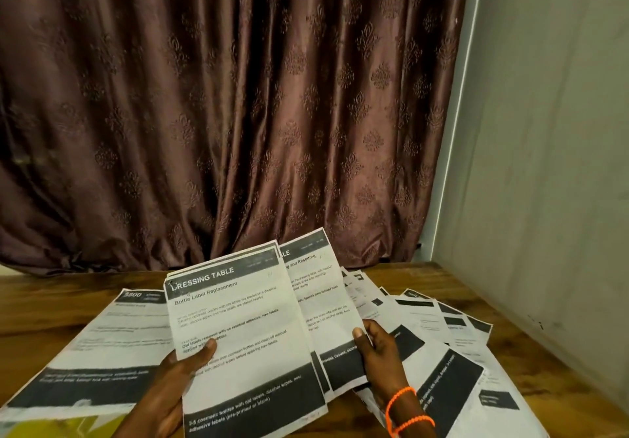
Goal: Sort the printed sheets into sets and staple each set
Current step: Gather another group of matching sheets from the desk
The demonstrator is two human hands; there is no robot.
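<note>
Holding a stapled-looking set of printed sheets (238, 328) up off the table, the person's left hand (177, 379) grips its lower left edge, thumb pressed across the front page and fingers curled behind. The front page is headed "DRESSING TABLE" and "Bottle Label Replacement"; at least two more page edges peek out behind its top. The right hand (377, 349) pinches a second sheet (316, 301) by its right edge, thumb on the face, fingers tucked under; this sheet sits behind and to the right of the front set, its left part hidden by it. An orange beaded bracelet (405, 410) circles the right wrist.

Below the held papers lies a fanned spread of loose sheets (442, 328), overlapping each other and reaching toward the right wall (544, 165); the outermost corner stops short of it, leaving a narrow strip of bare wood. On the left, one single sheet (102, 352) lies flat, its lower edge over something yellow (68, 427) at the bottom of the view; what that is cannot be told.

The wooden table (51, 298) shows open surface at its far left and along the back edge, where a brown patterned curtain (221, 97) hangs down to it.
</note>
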